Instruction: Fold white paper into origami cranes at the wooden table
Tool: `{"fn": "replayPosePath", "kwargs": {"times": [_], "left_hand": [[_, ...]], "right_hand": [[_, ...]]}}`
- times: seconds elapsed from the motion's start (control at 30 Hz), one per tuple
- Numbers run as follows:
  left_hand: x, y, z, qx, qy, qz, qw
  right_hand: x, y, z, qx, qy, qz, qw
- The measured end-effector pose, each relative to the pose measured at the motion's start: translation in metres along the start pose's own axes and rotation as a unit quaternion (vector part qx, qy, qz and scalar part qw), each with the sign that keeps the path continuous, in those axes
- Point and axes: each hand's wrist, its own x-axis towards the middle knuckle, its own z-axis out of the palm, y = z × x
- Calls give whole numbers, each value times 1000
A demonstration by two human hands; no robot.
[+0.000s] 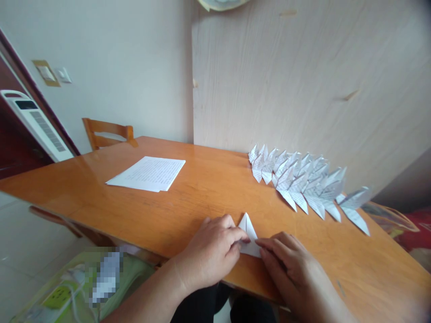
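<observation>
A small piece of white paper (249, 247), folded to a point at its far end, lies on the wooden table in front of me. From its left side, my left hand (215, 244) has curled fingers pressed on the paper. My right hand (292, 264) pinches the right edge between thumb and fingers. Both hands partly cover the paper's sides. Farther back on the right stand rows of folded paper pieces (298, 179) with pointed tips and writing on them. A single folded piece (355, 208) stands apart at their right end.
A stack of written sheets (148, 174) lies on the left of the table (202, 197). A wooden chair (111, 132) stands beyond the far left edge. Wall and a pale board (303, 76) border the back. Below left is a green bag (131, 278) beside a power strip (60, 294).
</observation>
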Motion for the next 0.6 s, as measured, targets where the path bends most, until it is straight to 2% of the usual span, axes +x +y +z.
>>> {"fn": "replayPosePath", "kwargs": {"times": [0.1, 0.2, 0.6], "left_hand": [[1, 0, 1, 3, 3, 1, 1000], [1, 0, 1, -1, 2, 1, 1000], [1, -2, 1, -10, 2, -4, 1000]], "right_hand": [[-8, -9, -3, -68, -1, -79, 995], [-10, -18, -2, -129, 2, -115, 985], [-8, -24, 7, -188, 13, -96, 977]]}}
